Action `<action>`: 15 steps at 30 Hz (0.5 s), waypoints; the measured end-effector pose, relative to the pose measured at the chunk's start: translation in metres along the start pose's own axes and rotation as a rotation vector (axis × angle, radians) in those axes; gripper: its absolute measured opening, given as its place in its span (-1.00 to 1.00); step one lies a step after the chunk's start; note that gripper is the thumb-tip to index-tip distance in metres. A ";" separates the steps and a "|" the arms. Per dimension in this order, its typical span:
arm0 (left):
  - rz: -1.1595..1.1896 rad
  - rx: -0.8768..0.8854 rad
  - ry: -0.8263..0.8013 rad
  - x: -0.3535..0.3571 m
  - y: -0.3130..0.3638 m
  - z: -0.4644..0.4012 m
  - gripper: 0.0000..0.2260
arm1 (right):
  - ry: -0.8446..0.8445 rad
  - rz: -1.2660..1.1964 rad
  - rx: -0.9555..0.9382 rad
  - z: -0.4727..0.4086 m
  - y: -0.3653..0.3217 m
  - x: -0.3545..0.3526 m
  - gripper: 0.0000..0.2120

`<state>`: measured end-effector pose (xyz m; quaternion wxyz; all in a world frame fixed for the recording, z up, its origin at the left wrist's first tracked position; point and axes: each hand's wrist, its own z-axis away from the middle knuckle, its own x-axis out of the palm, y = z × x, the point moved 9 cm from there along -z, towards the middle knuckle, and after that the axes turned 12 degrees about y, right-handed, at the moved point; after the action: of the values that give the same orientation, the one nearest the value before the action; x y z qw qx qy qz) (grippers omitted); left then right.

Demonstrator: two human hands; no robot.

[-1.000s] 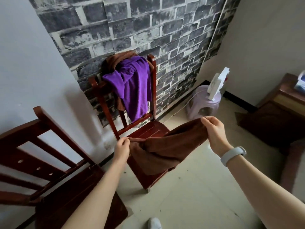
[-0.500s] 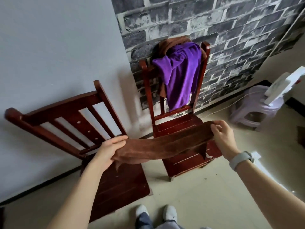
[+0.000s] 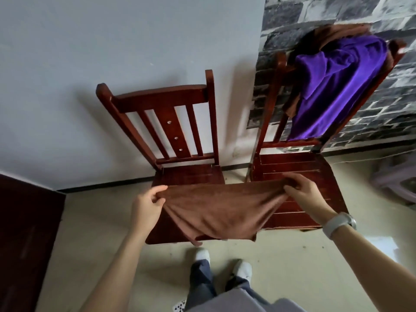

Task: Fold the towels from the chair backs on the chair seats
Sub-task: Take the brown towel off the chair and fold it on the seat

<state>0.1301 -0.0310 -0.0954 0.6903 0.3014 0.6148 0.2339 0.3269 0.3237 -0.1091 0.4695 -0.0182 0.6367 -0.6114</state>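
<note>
Hanging towel: brown towel (image 3: 216, 210) sags between left hand (image 3: 147, 204) and right hand (image 3: 302, 194), each pinching a top corner.
Right chair back (image 3: 279, 70): purple towel (image 3: 333, 91) over another brown one.

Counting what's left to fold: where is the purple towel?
In the head view, upper right: the purple towel hangs over the right chair's back, on a brown towel, against the brick-pattern wall.
</note>
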 end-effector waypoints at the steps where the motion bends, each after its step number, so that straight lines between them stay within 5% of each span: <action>1: -0.051 0.008 0.024 -0.005 -0.010 0.001 -0.68 | -0.026 0.068 -0.035 0.004 -0.004 0.010 -0.62; 8: -0.294 0.111 0.043 -0.029 -0.047 0.014 -0.86 | 0.040 0.367 -0.170 0.037 -0.003 0.064 -0.74; 12: -0.030 -0.020 -0.059 -0.034 -0.074 0.021 -0.89 | 0.097 0.290 -0.150 0.058 -0.001 0.079 -0.79; 15: 0.082 -0.098 0.047 -0.047 -0.085 0.025 -0.90 | 0.099 0.179 -0.068 0.076 -0.003 0.086 -0.85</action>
<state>0.1445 -0.1275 -0.1203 0.6792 0.2868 0.6059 0.2989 0.3242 0.2140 -0.1423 0.4892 0.0531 0.6787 -0.5452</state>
